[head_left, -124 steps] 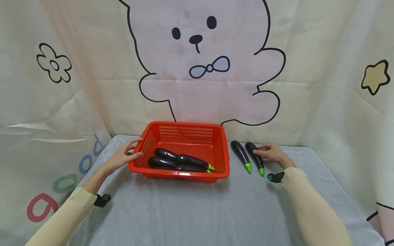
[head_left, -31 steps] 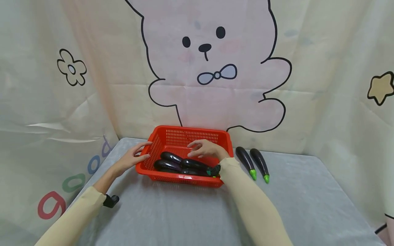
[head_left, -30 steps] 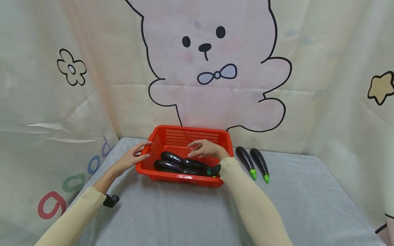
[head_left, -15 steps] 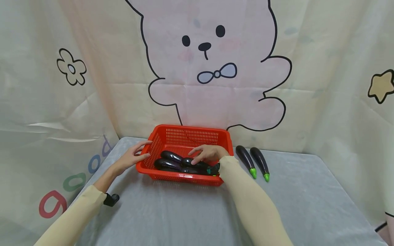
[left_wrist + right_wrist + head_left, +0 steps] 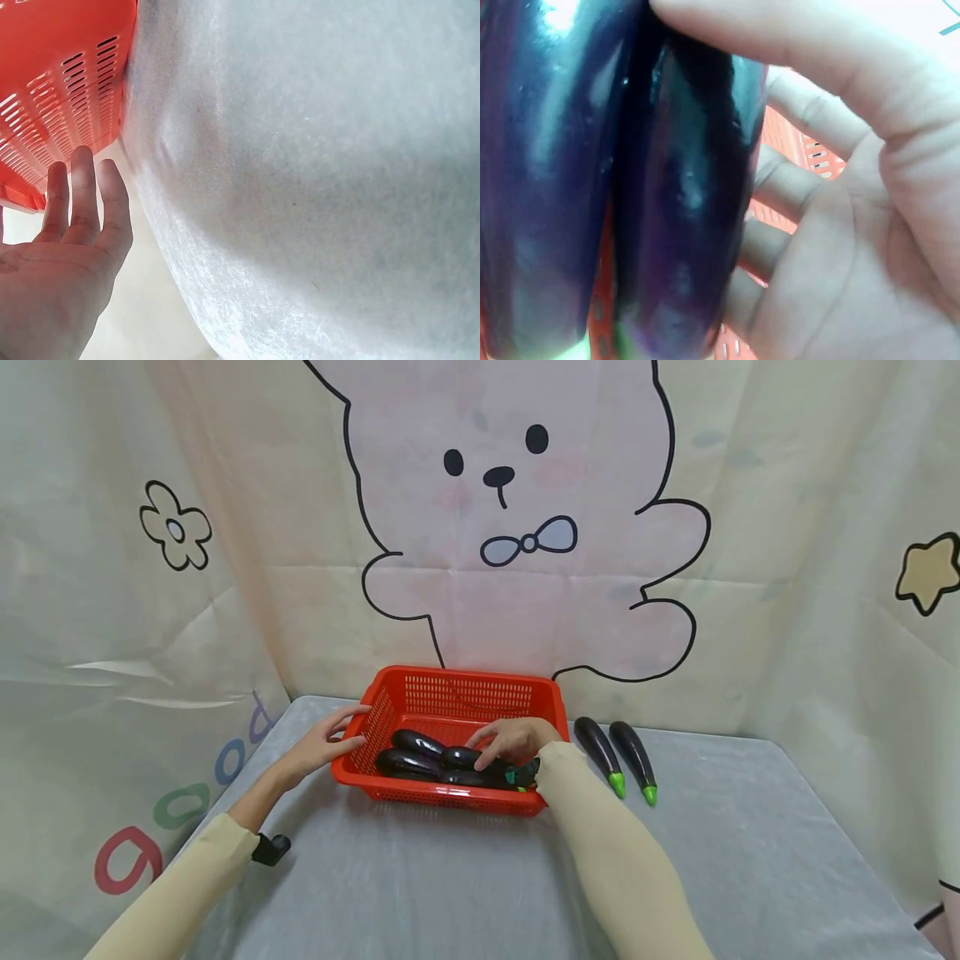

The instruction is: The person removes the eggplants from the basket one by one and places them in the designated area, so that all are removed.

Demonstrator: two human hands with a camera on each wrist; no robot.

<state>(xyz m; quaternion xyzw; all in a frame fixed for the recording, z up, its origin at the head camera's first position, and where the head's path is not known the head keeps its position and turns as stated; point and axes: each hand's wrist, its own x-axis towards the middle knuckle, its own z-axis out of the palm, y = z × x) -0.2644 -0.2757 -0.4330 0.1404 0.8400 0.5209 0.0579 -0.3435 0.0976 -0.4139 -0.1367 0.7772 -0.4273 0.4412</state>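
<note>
My right hand (image 5: pixel 519 738) is inside the red plastic basket (image 5: pixel 450 792). It grips a dark purple eggplant (image 5: pixel 682 180), thumb over the top and fingers curled behind it in the right wrist view. A second eggplant (image 5: pixel 547 172) lies close alongside. Several eggplants (image 5: pixel 411 763) lie in the basket's front part; my hand and cuff hide some of their green ends. My left hand (image 5: pixel 318 747) is at the basket's left wall with its fingers spread and loosely extended; whether they touch the rim is unclear. The left wrist view shows this hand (image 5: pixel 67 255) holding nothing.
To the right of the basket, two eggplants (image 5: pixel 597 752) with green tips lie side by side on the grey cloth-covered table (image 5: pixel 465 885). A printed curtain (image 5: pixel 517 610) hangs right behind the basket.
My right hand left the two eggplants on the table, moved left into the basket, then lowered and took hold of an eggplant there. My left hand stayed by the basket's left rim.
</note>
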